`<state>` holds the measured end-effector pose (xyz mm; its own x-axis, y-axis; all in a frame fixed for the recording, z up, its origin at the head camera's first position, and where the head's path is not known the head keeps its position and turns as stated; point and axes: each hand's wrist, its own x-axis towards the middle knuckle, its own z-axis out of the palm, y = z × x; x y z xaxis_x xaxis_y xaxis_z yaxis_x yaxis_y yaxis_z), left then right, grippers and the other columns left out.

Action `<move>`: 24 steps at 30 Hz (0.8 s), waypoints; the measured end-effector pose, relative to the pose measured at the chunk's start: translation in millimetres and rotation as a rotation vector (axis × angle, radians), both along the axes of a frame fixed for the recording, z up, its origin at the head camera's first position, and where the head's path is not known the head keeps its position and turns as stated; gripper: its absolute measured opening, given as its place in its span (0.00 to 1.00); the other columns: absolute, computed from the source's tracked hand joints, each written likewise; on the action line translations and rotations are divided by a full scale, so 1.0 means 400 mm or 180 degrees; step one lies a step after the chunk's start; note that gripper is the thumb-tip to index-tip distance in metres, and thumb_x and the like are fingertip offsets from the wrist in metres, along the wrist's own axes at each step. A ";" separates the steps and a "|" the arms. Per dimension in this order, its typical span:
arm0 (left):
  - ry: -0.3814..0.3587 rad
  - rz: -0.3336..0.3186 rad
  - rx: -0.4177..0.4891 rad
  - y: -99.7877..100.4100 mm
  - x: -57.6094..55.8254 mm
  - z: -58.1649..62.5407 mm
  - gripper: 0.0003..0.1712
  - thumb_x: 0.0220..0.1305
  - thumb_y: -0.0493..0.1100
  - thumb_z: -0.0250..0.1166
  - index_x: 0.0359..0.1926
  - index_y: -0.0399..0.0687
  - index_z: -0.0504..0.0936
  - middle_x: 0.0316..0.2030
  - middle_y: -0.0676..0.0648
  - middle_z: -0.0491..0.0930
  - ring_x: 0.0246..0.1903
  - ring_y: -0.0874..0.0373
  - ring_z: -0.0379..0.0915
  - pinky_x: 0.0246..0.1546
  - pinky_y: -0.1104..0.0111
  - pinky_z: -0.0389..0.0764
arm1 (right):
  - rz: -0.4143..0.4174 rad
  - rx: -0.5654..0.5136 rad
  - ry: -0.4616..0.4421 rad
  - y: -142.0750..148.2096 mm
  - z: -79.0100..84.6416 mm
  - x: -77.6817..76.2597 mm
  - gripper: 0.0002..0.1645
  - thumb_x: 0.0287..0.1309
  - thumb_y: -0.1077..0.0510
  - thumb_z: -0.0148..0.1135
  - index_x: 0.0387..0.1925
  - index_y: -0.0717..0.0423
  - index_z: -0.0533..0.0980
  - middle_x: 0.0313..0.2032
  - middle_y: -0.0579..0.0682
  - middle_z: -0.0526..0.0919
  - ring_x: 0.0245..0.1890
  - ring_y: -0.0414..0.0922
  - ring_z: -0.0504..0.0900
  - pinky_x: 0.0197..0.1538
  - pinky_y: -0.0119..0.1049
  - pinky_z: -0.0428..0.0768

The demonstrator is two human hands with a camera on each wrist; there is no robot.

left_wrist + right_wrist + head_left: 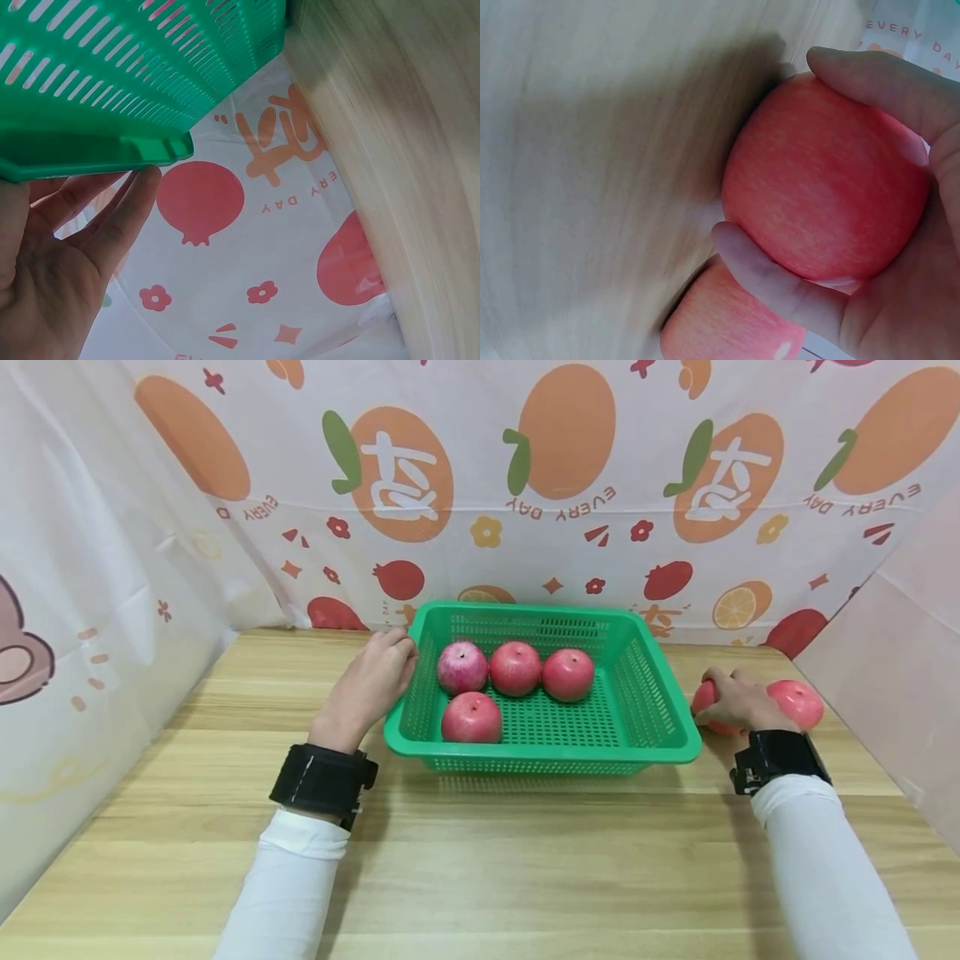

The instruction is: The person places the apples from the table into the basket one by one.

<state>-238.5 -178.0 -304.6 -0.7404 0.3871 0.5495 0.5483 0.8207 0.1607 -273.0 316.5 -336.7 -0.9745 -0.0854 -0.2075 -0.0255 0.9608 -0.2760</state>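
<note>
A green plastic basket (540, 760) stands on the table with several apples inside, among them a purplish one (462, 667) at the back left and a red one (472, 718) at the front left. My left hand (375, 681) holds the basket's left rim; in the left wrist view its fingers (124, 217) meet the rim from outside. To the right of the basket, my right hand (738, 697) grips a red apple (825, 180), thumb on one side and fingers on the other. Another apple (797, 703) lies just beyond that hand, on its right.
The wooden table (525, 860) runs up to a fruit-print cloth (480, 560) hanging behind the basket. White cloth also hangs along the left (112, 610) and right (900, 652) sides. Both wrists wear black bands.
</note>
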 end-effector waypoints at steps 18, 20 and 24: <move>0.0002 -0.0017 -0.0005 0.003 -0.003 0.000 0.04 0.55 0.30 0.61 0.32 0.31 0.77 0.31 0.40 0.73 0.36 0.46 0.67 0.40 0.56 0.77 | -0.0073 0.0003 -0.0009 0.000 0.001 0.002 0.42 0.45 0.48 0.65 0.57 0.59 0.55 0.45 0.70 0.55 0.40 0.69 0.60 0.35 0.61 0.74; 0.0001 -0.0011 -0.0007 0.002 -0.003 -0.001 0.04 0.55 0.30 0.60 0.32 0.31 0.77 0.31 0.40 0.73 0.36 0.46 0.67 0.40 0.56 0.77 | -0.0084 0.0019 -0.0008 -0.003 0.002 0.003 0.42 0.45 0.47 0.65 0.56 0.58 0.55 0.45 0.70 0.55 0.40 0.69 0.60 0.36 0.62 0.74; -0.0008 -0.0013 0.0002 0.001 -0.002 -0.001 0.04 0.55 0.31 0.60 0.32 0.32 0.77 0.31 0.41 0.73 0.36 0.47 0.66 0.40 0.56 0.77 | -0.0059 0.0049 0.0008 -0.006 0.003 0.004 0.42 0.45 0.47 0.64 0.56 0.59 0.55 0.45 0.70 0.55 0.40 0.69 0.61 0.37 0.62 0.73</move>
